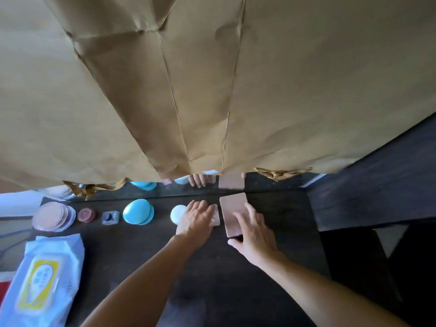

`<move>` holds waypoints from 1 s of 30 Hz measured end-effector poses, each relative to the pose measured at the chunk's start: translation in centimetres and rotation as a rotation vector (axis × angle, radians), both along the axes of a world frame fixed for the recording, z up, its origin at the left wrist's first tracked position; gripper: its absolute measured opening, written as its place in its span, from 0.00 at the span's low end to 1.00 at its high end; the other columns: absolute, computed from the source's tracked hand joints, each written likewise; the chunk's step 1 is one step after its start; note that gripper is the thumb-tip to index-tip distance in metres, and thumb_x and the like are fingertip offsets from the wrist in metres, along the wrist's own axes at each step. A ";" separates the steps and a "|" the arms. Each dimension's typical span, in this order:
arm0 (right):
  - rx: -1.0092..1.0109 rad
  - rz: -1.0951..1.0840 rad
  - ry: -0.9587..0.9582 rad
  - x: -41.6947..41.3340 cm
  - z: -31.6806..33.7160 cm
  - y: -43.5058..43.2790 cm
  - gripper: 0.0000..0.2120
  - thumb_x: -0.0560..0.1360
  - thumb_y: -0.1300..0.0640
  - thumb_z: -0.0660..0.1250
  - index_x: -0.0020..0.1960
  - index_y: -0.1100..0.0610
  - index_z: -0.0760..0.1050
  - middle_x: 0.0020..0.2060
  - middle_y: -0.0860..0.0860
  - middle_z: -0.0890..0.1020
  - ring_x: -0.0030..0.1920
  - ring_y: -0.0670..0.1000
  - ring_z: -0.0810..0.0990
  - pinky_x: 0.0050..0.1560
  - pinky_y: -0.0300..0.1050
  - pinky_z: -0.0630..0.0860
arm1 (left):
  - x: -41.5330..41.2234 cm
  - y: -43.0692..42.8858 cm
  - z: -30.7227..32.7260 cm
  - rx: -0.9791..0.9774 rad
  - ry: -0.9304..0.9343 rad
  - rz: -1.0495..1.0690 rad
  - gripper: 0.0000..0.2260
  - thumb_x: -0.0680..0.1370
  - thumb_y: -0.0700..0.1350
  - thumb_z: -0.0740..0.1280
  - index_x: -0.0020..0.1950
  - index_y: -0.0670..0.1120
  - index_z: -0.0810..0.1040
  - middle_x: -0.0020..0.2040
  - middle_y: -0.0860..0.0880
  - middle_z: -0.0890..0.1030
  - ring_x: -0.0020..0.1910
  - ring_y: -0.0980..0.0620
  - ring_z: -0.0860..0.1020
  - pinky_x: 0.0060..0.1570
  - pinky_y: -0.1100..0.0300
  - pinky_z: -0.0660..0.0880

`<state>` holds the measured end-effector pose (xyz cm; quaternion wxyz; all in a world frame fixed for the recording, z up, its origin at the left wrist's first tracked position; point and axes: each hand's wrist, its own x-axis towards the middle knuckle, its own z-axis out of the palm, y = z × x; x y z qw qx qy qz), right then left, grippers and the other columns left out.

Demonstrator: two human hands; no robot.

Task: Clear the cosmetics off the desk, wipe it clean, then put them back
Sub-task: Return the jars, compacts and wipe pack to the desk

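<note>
We look down on a dark table [141,256] with the cosmetics standing in a row along its far edge, close under a mirror [259,182] that is almost wholly covered by creased brown paper [212,79]. Our left hand [197,219] lies flat on a small pink case [215,217], its fingers straight and pressing down on the lid rather than curling round it. Just to the right, nearly touching that case, lies a large pink case [232,211], a long flat rectangle that points away from us. Our right hand [253,234] grasps it: the thumb hooks the near end and the bent fingers rest over its top and right edge. To the left of the left hand, partly hidden by it, stands a white round jar [177,213]. Farther left come a blue egg-shaped case [138,211], a small clear box [110,217] with something dark inside, a little red pot [86,215] and, at the end of the row, a stack of round pink puffs [53,216] in a clear holder. A pack of wet wipes [44,284], white and blue with a yellow label, lies at the near left, well apart from the row. In the uncovered strip of mirror we see the fingertips and the cases reflected.
</note>
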<state>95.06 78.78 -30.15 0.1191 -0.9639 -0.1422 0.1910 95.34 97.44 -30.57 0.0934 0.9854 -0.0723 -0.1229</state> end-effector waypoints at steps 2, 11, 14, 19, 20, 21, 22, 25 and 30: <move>0.012 0.006 -0.013 0.1 0.4 -1.0 0.30 0.70 0.40 0.68 0.67 0.47 0.62 0.74 0.50 0.54 0.68 0.55 0.64 0.52 0.50 0.76 | -0.1 -0.3 0.0 -0.014 -0.072 -0.008 0.17 0.56 0.46 0.77 0.42 0.48 0.79 0.37 0.50 0.75 0.37 0.48 0.77 0.51 0.60 0.70; 0.173 -0.150 -0.166 -1.2 3.2 -11.2 0.15 0.75 0.45 0.63 0.59 0.49 0.75 0.54 0.43 0.78 0.55 0.47 0.78 0.49 0.46 0.75 | -2.3 -7.2 5.6 -0.082 -0.091 -0.026 0.10 0.76 0.45 0.64 0.56 0.44 0.78 0.53 0.45 0.79 0.53 0.43 0.78 0.54 0.50 0.74; 0.228 -0.200 -0.214 -2.3 5.0 -15.3 0.13 0.75 0.47 0.65 0.57 0.49 0.76 0.49 0.42 0.81 0.48 0.44 0.81 0.44 0.41 0.74 | -3.5 -11.6 7.9 -0.166 -0.174 -0.103 0.04 0.71 0.44 0.66 0.44 0.47 0.78 0.39 0.49 0.79 0.39 0.47 0.80 0.37 0.57 0.76; 0.340 -0.198 -0.419 -3.8 9.4 -22.5 0.09 0.72 0.52 0.71 0.52 0.50 0.79 0.41 0.42 0.83 0.38 0.41 0.81 0.35 0.38 0.75 | -5.2 -19.6 11.7 -0.264 -0.366 -0.165 0.05 0.70 0.47 0.59 0.36 0.47 0.71 0.33 0.51 0.75 0.32 0.48 0.76 0.28 0.60 0.70; 0.359 -0.195 -0.473 -3.9 10.4 -24.0 0.10 0.71 0.53 0.72 0.52 0.51 0.79 0.40 0.42 0.83 0.36 0.41 0.80 0.35 0.38 0.76 | -5.5 -21.2 12.4 -0.284 -0.400 -0.165 0.04 0.70 0.46 0.60 0.37 0.47 0.71 0.34 0.51 0.74 0.33 0.48 0.75 0.29 0.60 0.70; 0.373 -0.195 -0.527 -4.0 11.3 -25.6 0.10 0.71 0.54 0.72 0.51 0.52 0.79 0.39 0.43 0.83 0.36 0.41 0.80 0.34 0.39 0.77 | -5.8 -22.8 13.0 -0.301 -0.441 -0.171 0.04 0.70 0.46 0.60 0.38 0.47 0.71 0.34 0.51 0.75 0.33 0.48 0.75 0.29 0.59 0.70; 0.386 -0.194 -0.582 -4.1 12.3 -27.1 0.09 0.71 0.55 0.72 0.51 0.53 0.80 0.38 0.43 0.83 0.35 0.41 0.80 0.34 0.40 0.77 | -6.0 -24.4 13.8 -0.315 -0.473 -0.181 0.05 0.71 0.46 0.60 0.39 0.46 0.73 0.35 0.51 0.75 0.34 0.47 0.76 0.30 0.58 0.70; 0.447 -0.188 -0.739 -3.6 15.8 -31.0 0.07 0.72 0.55 0.71 0.50 0.54 0.80 0.37 0.43 0.83 0.34 0.42 0.80 0.35 0.39 0.76 | -6.5 -28.7 16.5 -0.344 -0.548 -0.151 0.06 0.74 0.45 0.61 0.45 0.46 0.76 0.39 0.50 0.77 0.38 0.48 0.77 0.32 0.61 0.69; 0.561 -0.162 -0.904 -0.6 22.0 -33.5 0.11 0.73 0.49 0.64 0.50 0.53 0.79 0.39 0.44 0.82 0.38 0.44 0.80 0.37 0.43 0.78 | -5.7 -32.3 20.3 -0.444 -0.547 0.169 0.12 0.76 0.45 0.64 0.58 0.43 0.72 0.52 0.47 0.78 0.50 0.46 0.78 0.40 0.54 0.73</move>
